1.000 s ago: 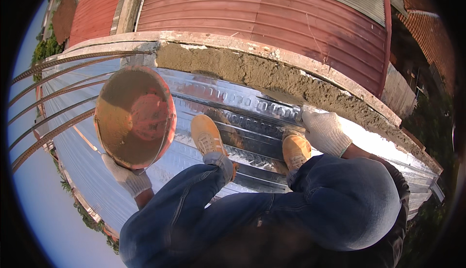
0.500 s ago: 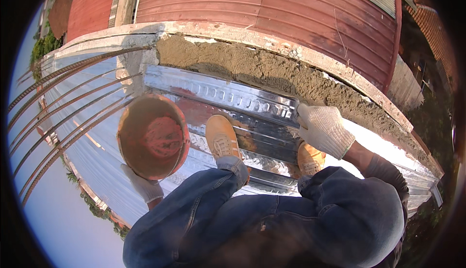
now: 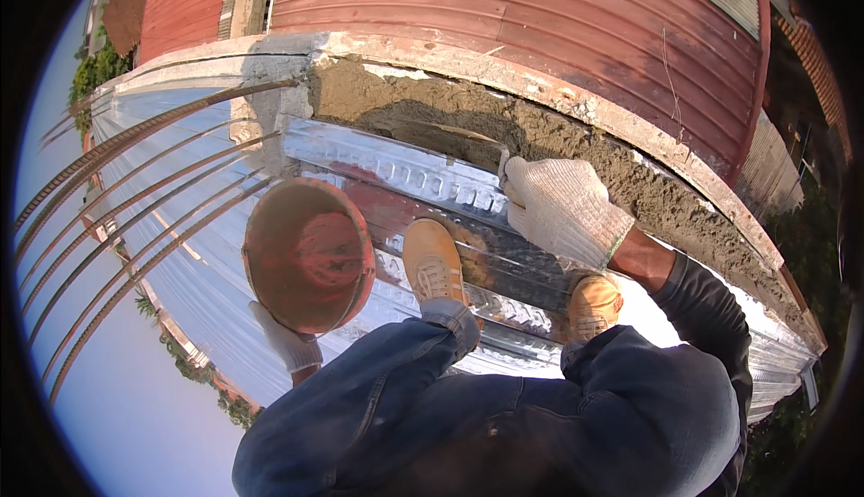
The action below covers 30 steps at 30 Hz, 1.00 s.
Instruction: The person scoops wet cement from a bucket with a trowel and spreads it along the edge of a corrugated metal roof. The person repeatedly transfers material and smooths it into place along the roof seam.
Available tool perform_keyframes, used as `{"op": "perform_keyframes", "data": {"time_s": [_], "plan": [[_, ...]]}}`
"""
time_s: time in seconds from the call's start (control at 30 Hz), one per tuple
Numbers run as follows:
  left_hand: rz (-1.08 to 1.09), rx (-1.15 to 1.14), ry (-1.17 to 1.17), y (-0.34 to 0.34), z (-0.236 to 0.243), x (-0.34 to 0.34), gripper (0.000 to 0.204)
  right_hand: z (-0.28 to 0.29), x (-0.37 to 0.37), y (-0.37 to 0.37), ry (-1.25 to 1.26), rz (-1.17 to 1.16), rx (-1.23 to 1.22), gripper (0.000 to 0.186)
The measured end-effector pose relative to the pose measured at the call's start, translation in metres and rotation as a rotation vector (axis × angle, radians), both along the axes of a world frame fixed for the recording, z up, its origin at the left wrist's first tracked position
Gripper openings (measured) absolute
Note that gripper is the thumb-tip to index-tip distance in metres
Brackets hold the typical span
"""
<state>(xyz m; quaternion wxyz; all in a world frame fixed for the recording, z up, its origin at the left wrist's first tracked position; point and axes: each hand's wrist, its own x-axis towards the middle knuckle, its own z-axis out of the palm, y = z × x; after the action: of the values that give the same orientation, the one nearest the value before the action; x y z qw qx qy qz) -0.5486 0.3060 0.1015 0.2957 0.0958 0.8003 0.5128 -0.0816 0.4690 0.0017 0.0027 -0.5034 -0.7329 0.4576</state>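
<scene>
My left hand [image 3: 288, 344], in a white knit glove, grips the lower rim of a round orange pan [image 3: 306, 254] whose inside is smeared with mortar. It is held over a shiny corrugated metal sheet [image 3: 378, 168]. My right hand [image 3: 562, 209], also gloved, is shut on a trowel [image 3: 445, 140]. The trowel's blade lies on the wet grey mortar bed [image 3: 576, 146] that tops a wall. My two tan shoes [image 3: 434, 258] [image 3: 589, 303] stand on the metal sheet just below the hands.
Several curved steel bars [image 3: 135, 191] rise at the left beside a concrete post [image 3: 261, 110]. A red corrugated roof [image 3: 540, 11] lies beyond the wall. The ground with trees [image 3: 94, 69] is far below at the left.
My right hand has moved left along the wall top and now rests the trowel on the mortar. The pan has sunk lower and nearer my left knee.
</scene>
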Motion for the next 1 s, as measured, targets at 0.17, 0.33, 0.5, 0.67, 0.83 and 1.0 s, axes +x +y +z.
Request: {"op": "perform_keyframes", "data": {"time_s": [0.17, 0.33, 0.5, 0.67, 0.83, 1.0], "plan": [[0.002, -0.027, 0.023, -0.005, -0.002, 0.001, 0.083, -0.008, -0.011, -0.003, -0.055, 0.094, -0.039, 0.022], [-0.001, -0.019, -0.008, -0.008, -0.006, -0.010, 0.082, 0.007, 0.029, -0.021, -0.119, 0.108, -0.063, 0.018], [0.026, -0.053, -0.007, -0.006, -0.002, -0.006, 0.081, 0.037, 0.059, -0.027, -0.251, 0.104, -0.151, 0.016], [0.029, -0.032, 0.002, -0.004, -0.002, 0.000, 0.080, 0.036, 0.068, -0.035, -0.170, -0.084, -0.030, 0.017], [0.002, -0.015, -0.032, -0.004, 0.000, 0.001, 0.079, 0.017, 0.077, -0.032, -0.142, -0.252, 0.061, 0.020], [-0.002, 0.015, -0.022, -0.005, -0.004, 0.001, 0.079, 0.006, 0.070, -0.043, -0.197, -0.220, 0.062, 0.019]]}}
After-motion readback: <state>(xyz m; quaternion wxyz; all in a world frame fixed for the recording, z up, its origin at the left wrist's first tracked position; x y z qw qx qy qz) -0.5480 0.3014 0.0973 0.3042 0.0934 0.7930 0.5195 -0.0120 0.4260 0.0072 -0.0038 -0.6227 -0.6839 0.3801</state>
